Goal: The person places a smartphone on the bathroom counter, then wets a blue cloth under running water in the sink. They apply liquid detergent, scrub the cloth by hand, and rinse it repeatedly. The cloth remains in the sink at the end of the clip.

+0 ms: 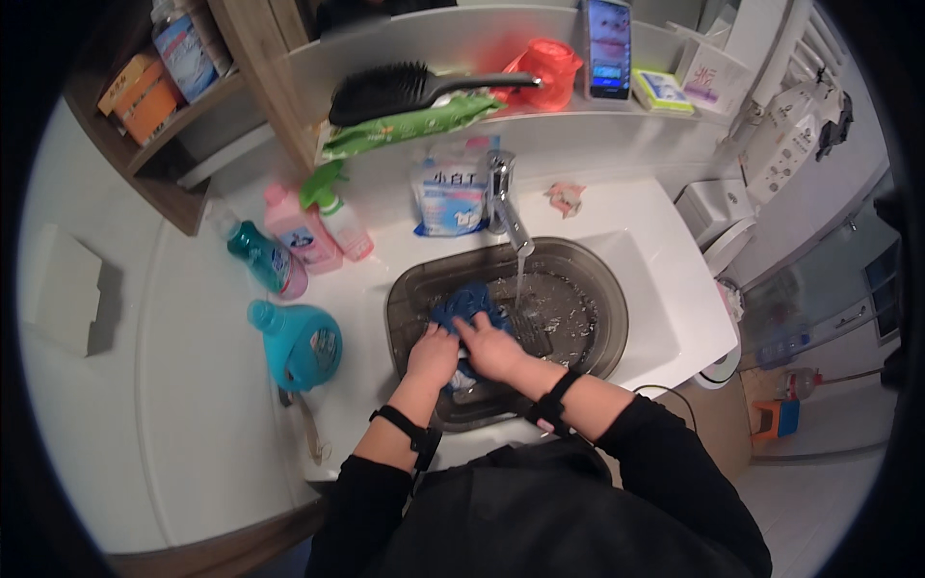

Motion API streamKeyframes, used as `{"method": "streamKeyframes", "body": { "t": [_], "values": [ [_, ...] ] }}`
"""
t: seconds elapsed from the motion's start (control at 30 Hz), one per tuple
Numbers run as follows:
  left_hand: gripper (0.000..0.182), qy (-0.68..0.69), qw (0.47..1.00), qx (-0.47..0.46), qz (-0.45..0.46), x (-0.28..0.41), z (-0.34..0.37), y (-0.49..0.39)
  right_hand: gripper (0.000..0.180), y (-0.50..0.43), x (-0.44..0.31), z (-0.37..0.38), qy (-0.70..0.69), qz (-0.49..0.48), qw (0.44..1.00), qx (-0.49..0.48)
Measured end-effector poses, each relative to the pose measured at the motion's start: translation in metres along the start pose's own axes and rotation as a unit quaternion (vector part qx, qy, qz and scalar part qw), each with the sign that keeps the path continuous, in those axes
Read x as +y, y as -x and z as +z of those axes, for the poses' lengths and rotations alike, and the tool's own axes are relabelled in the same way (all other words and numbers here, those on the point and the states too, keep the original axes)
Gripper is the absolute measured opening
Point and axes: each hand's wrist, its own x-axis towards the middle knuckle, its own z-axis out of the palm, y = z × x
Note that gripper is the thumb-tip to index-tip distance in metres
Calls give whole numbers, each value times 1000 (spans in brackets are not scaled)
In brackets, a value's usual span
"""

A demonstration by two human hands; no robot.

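A dark, translucent plastic washbasin sits in the white sink, with water in it. Against its left side lies a wet blue cloth, bunched up, with a paler part showing below my hands. My left hand grips the cloth from the left, its fingertips partly hidden in the folds. From the right, my right hand holds the same cloth, fingers spread over it. Water runs from the chrome faucet into the basin, just right of the cloth.
Left of the basin stand a turquoise detergent jug, a teal bottle, a pink bottle and a spray bottle. A detergent pouch is beside the faucet. The shelf holds a hairbrush and a phone.
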Motion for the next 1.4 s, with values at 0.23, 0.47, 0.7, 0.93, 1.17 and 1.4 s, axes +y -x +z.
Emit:
{"method": "streamKeyframes", "body": {
  "t": [0.23,0.47,0.7,0.93,1.17,1.4],
  "values": [
    [63,7,997,74,14,3,-4,2,47,-9,21,-7,97,277,955,35],
    [50,-9,1000,19,1,4,-11,-1,62,-11,21,10,58,103,993,-4],
    [57,85,994,69,6,-5,-10,-1,82,17,86,-32,-40,258,961,-91],
    [45,334,941,38,-40,-6,-54,-8,38,52,96,-32,5,106,990,93],
    [24,669,719,-88,-168,-31,-76,-23,17,53,110,-71,-560,285,759,172],
    [84,202,953,67,-215,-8,-66,-23,103,39,107,-40,-498,333,783,170]
  ]
}}
